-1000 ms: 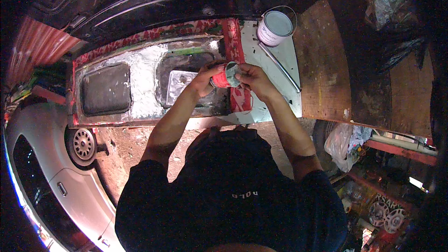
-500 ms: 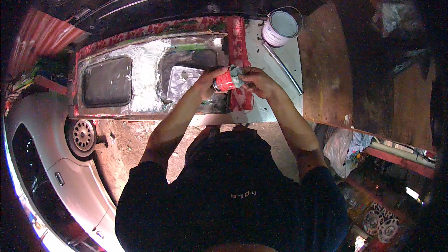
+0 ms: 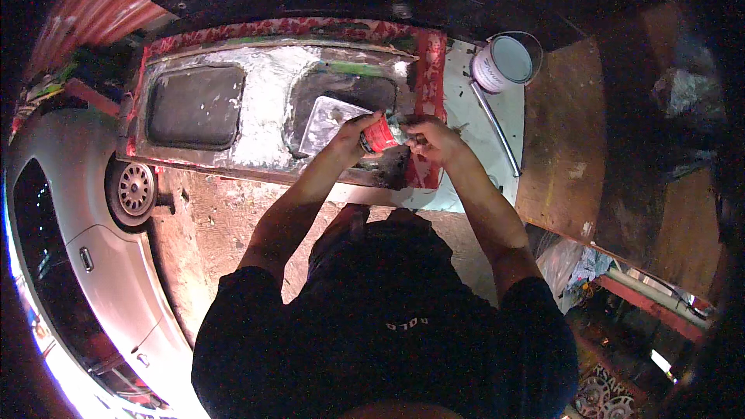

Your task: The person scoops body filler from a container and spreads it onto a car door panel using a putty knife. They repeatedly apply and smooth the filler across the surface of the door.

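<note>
My left hand (image 3: 349,140) is closed around a small red can (image 3: 378,136), tilted with its top toward my right. Beside the can's top, my right hand (image 3: 436,141) has its fingers bent together; whatever they hold, if anything, is hard to make out. A little pale greenish material shows between the can and the right fingertips. Under the hands lies a vehicle panel (image 3: 264,109) with two dark recesses and a band of white filler between them. A pale, smeared square plate (image 3: 324,120) rests on its right recess, next to my left hand.
A pail (image 3: 508,62) with a wire handle and grey lid stands at the far right of the white surface (image 3: 473,155). A metal tube (image 3: 497,130) lies in front of it. Brown board (image 3: 563,140) extends further right. A silver car (image 3: 101,264) stands at left.
The scene has shifted right in the view. The can has tilted further, and less of the pale greenish material shows at its top. My right fingers have drawn slightly away from the can.
</note>
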